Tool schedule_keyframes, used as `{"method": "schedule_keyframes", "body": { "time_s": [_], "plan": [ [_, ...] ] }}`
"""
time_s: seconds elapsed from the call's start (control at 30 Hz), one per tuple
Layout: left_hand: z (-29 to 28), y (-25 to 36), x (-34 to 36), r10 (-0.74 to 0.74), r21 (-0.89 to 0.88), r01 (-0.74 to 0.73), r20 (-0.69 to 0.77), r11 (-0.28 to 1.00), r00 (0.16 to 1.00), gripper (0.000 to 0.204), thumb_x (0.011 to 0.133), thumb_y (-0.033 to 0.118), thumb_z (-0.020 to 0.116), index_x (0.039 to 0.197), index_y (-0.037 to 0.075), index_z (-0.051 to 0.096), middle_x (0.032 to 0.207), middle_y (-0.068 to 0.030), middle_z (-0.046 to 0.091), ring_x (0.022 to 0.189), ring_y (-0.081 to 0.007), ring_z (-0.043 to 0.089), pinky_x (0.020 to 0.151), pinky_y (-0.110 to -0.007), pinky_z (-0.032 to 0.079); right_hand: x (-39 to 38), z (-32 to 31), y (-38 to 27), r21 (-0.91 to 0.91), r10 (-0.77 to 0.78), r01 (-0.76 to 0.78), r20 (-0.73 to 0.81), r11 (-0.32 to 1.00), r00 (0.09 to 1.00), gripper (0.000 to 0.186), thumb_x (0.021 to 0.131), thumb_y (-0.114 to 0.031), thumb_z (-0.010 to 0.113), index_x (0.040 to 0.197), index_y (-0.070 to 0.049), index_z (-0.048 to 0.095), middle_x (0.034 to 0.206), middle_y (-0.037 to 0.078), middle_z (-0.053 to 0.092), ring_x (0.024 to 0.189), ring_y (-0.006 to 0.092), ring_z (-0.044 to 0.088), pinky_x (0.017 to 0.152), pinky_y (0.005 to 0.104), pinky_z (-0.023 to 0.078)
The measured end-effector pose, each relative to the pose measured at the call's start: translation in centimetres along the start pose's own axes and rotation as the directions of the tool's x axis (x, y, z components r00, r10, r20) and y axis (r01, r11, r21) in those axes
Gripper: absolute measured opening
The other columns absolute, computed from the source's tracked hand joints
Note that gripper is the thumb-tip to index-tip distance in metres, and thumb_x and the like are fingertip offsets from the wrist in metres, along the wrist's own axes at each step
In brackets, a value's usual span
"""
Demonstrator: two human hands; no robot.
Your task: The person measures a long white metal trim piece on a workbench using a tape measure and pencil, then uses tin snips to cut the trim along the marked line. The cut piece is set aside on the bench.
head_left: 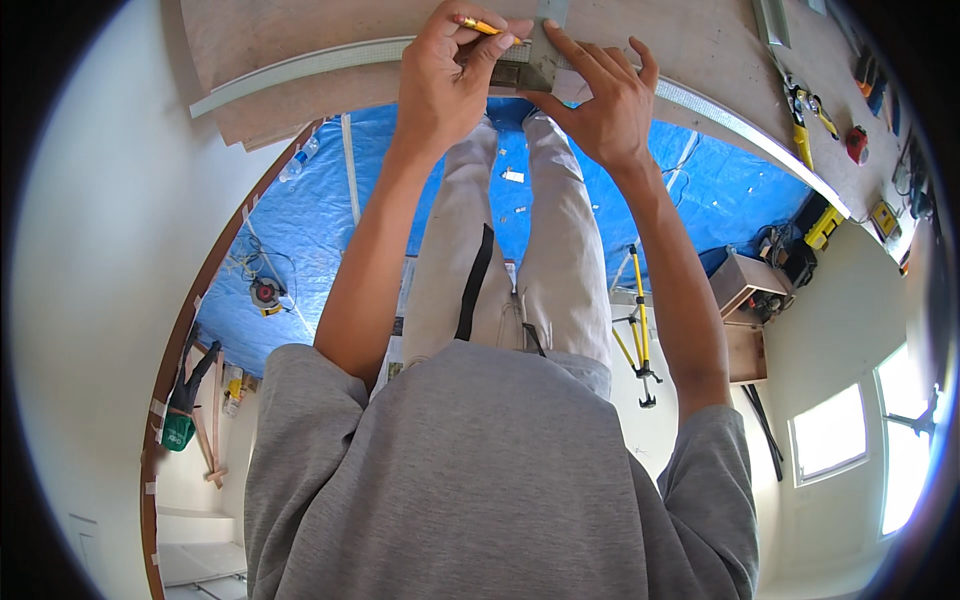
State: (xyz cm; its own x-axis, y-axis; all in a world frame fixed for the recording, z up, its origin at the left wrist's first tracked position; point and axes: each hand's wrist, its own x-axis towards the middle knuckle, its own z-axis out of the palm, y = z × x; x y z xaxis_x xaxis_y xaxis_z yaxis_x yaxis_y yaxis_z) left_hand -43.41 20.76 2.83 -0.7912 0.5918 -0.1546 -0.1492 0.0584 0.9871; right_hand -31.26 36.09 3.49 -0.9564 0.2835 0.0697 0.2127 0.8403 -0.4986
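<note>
At the top middle, my left hand (pixel 440 85) is closed around a yellow pencil (pixel 482 25), its tip slanting toward a metal square (pixel 543 62). The square lies across a long, pale, perforated metal strip (pixel 330 62) along the near edge of a wooden board (pixel 290 25). My right hand (pixel 612 112) grips the square, with the thumb at its near edge and the index finger along its blade. The other right fingers are spread over the strip. Part of the square's blade runs out of the top of the view.
On the worktop's right side lie yellow-handled snips (pixel 801 125), a red tape measure (pixel 857 145) and other hand tools. Below, a blue tarp (pixel 390 160) covers the floor, with a plastic bottle (pixel 300 158) on it. A yellow tripod (pixel 640 325) stands near my right forearm.
</note>
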Motion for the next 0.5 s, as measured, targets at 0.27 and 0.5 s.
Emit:
{"method": "schedule_keyframes", "body": {
  "time_s": [0.27,0.5],
  "plan": [
    [0.3,0.4,0.3,0.023,0.04,-0.024,0.009,0.999,1.0,0.009,0.101,0.005,0.066,0.103,0.001,0.058,0.101,-0.0142,0.075,0.097,-0.0174,0.072,0.089,-0.029,0.056,0.0,0.0,0.0,-0.001,-0.002,0.002,0.001,1.0,1.0,0.079,0.069,-0.043,0.094,0.141,-0.026,0.066,0.106,0.001,0.078,0.105,0.0191,0.07,0.114,0.0518,0.032],
    [0.6,1.3,0.6,0.002,0.085,-0.003,0.013,0.996,1.0,0.009,0.101,0.004,0.065,0.101,0.0,0.057,0.101,-0.0153,0.075,0.097,-0.0174,0.072,0.088,-0.029,0.057,0.0,-0.1,0.1,-0.007,0.006,-0.005,0.016,1.0,1.0,0.08,0.068,-0.042,0.094,0.142,-0.026,0.065,0.106,0.001,0.078,0.105,0.0189,0.07,0.115,0.0519,0.031]
  ]
}}
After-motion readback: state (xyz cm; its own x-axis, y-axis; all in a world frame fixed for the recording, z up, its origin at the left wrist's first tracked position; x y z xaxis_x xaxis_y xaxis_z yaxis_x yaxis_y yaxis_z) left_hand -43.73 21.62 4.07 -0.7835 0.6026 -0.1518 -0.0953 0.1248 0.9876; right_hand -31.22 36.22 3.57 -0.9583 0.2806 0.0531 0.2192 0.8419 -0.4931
